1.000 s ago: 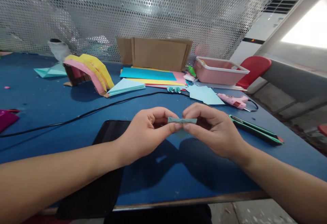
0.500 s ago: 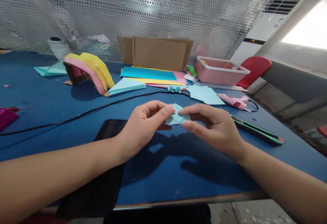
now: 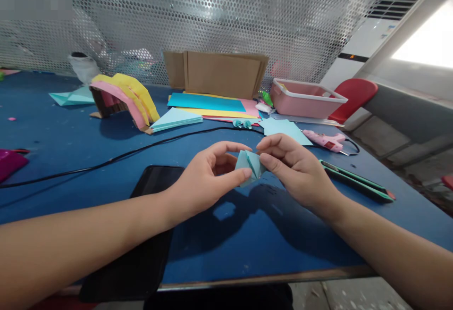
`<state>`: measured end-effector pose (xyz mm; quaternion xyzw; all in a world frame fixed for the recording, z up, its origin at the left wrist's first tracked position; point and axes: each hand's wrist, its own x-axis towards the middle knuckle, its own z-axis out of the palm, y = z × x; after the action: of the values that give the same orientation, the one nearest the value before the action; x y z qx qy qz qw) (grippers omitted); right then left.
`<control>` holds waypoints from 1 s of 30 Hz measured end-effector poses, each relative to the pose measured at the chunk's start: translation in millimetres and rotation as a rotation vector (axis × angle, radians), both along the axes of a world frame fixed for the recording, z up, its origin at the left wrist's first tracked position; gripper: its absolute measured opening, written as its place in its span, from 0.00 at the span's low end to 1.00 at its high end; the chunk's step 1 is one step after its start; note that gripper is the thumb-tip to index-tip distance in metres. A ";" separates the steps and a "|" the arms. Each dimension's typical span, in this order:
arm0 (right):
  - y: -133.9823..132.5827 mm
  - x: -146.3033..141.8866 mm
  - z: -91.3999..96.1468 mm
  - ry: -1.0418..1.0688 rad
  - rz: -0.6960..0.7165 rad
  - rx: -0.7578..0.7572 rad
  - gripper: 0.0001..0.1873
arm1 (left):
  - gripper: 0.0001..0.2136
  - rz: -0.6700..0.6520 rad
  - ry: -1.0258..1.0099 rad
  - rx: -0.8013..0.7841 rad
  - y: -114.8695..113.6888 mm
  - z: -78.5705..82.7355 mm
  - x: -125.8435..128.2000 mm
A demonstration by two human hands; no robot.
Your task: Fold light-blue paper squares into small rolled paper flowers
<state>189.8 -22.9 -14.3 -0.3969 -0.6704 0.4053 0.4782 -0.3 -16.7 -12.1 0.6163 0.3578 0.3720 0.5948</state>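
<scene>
Between my hands, above the blue table (image 3: pixel 212 263), is a small piece of folded light-blue paper (image 3: pixel 244 163) with creased, raised flaps. My left hand (image 3: pixel 212 168) pinches its left side, thumb in front and fingers behind. On the opposite side, my right hand (image 3: pixel 293 168) grips the paper's right edge between thumb and fingertips. A dark phone-like slab (image 3: pixel 130 258) lies under my left forearm. Two small light-blue paper pieces (image 3: pixel 242 123) rest beyond my hands, beside loose light-blue sheets (image 3: pixel 283 129).
A black cable (image 3: pixel 130 152) crosses the table. Right of my hands lie a teal-edged long tool (image 3: pixel 357 182) and a pink glue gun (image 3: pixel 325 139). Farther back are a pink basket (image 3: pixel 300 100), coloured sheets (image 3: pixel 208 102), folded blue paper (image 3: pixel 177 119), cardboard (image 3: pixel 219 71) and a yellow-pink arch (image 3: pixel 123 95).
The folded paper has turned in my hands, so a raised flap now faces me. My left thumb has shifted lower on it, and my right fingers have risen to its upper right edge.
</scene>
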 end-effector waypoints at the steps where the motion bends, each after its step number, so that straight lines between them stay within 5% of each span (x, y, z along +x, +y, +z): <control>1: -0.2 0.0 -0.1 -0.001 0.003 -0.003 0.06 | 0.15 0.000 0.002 0.011 0.0 -0.2 -0.1; 15: -5.8 -2.4 -1.9 -0.179 0.050 0.093 0.07 | 0.10 0.030 0.016 -0.070 1.3 -1.5 0.3; 20: -1.9 -1.2 -1.8 -0.169 -0.035 0.140 0.02 | 0.10 0.044 -0.076 -0.089 3.3 -2.5 0.8; 30: 0.8 6.2 -1.4 0.130 0.075 -0.142 0.08 | 0.14 0.081 -0.138 -0.103 1.8 -1.2 1.5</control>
<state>196.1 -22.1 -15.7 -0.3774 -0.6220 0.4943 0.4758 1.2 -14.9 -13.3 0.5428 0.3592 0.4184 0.6334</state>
